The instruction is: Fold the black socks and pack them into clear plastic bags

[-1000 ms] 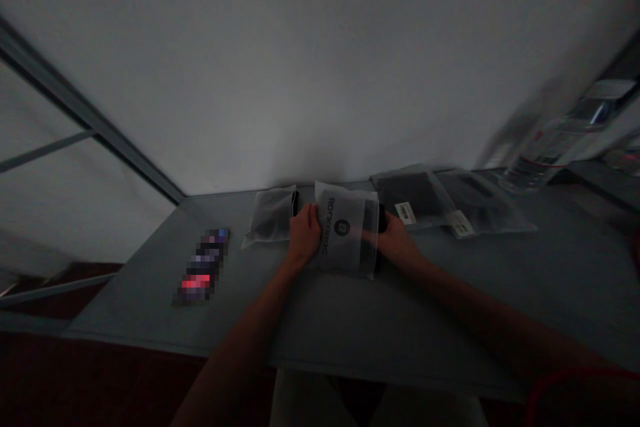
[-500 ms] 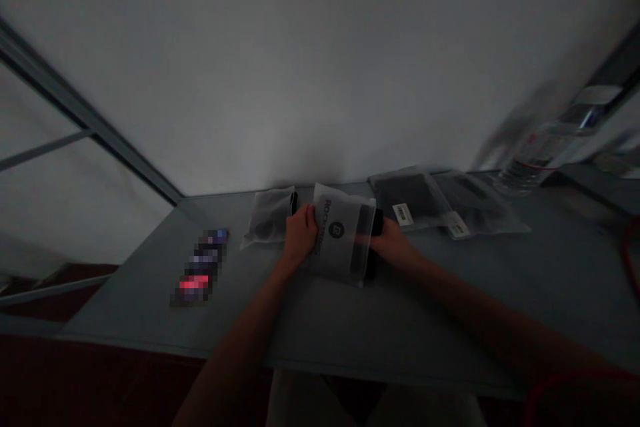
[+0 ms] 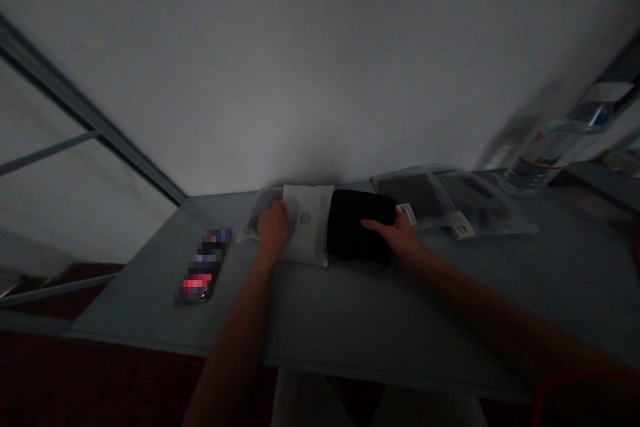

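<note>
Black folded item [image 3: 345, 230] is over the desk [image 3: 350, 320], right up against the frosted bag [image 3: 310, 243]. Right hand [image 3: 403, 240] pinches its outer side, left hand [image 3: 273, 228] grips the bag's opposite edge, probably so neither slides around.

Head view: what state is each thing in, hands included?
Printed bag: flattened-looking, left edge gripped
Black cloth: looks folded, mostly or wholly outside that bag
Left hand: closed on printed bag
Right hand: gripping black cloth, thumb on top
Leftmost bag: lying, partly covered
Inner labelled bag: flat, dark contents
Outer labelled bag: flat, contents unclear
Bottle: standing, fill unclear
Phone: lying flat, screen pixelated
</note>
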A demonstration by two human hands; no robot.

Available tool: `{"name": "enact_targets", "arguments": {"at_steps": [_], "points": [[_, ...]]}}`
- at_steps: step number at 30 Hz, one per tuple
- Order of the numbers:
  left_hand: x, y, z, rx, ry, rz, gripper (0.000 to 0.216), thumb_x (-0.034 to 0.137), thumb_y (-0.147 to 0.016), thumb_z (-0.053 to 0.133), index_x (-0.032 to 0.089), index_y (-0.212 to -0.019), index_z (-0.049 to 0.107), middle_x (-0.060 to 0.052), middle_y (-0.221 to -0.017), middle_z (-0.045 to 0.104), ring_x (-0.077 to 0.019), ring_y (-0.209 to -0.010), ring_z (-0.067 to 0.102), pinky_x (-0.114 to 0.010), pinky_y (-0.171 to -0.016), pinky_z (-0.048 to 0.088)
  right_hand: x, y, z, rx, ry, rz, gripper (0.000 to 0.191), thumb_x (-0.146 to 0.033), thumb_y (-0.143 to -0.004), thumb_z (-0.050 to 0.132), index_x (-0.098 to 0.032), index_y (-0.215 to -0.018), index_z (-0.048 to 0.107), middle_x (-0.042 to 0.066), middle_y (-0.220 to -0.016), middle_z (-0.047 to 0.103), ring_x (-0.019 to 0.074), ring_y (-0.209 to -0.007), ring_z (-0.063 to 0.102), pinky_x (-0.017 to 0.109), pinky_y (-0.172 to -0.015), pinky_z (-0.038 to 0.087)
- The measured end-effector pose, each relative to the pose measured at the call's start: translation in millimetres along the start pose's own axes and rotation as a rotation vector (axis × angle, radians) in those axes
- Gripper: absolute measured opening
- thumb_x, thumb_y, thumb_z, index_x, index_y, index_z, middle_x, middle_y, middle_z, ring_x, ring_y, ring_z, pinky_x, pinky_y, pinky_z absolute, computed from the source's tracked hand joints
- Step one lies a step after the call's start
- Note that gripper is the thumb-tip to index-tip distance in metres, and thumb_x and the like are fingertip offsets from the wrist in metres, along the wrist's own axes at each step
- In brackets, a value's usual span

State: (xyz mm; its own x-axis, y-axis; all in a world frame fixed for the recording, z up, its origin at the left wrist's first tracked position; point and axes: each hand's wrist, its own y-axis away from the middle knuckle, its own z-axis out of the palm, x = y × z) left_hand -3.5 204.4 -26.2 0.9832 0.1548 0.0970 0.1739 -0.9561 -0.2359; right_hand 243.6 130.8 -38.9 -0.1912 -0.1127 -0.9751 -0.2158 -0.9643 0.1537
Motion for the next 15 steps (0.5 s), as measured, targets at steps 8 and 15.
{"name": "enact_targets", "arguments": {"at_steps": [8, 15], "points": [[-30, -20, 3, 0.056, -0.048, -0.13, 0.039, 0.031, -0.098, 0.029, 0.012, -0.107, 0.063, -0.021, -0.094, 0.07, -0.033, -0.091, 0.068, -0.039, -0.075, 0.05, -8, 6, -2, -0.01, 0.071, 0.174, 0.045, -0.023, -0.061, 0.073, -0.023, -0.103, 0.055, 0.008, -0.1, 0.069, 0.0268, -0.089, 0.068, 0.039, -0.072, 0.058], [-13, -1, -2, 0.21, 0.036, -0.122, 0.033, 0.032, -0.093, 0.045, 0.013, -0.118, 0.051, -0.017, -0.088, 0.071, -0.0339, -0.084, 0.07, -0.038, -0.069, 0.05, -13, 14, 0, -0.224, 0.227, 0.206, 0.038, -0.017, -0.064, 0.071, -0.02, -0.1, 0.06, 0.008, -0.095, 0.072, 0.0235, -0.082, 0.069, 0.033, -0.07, 0.056]]}}
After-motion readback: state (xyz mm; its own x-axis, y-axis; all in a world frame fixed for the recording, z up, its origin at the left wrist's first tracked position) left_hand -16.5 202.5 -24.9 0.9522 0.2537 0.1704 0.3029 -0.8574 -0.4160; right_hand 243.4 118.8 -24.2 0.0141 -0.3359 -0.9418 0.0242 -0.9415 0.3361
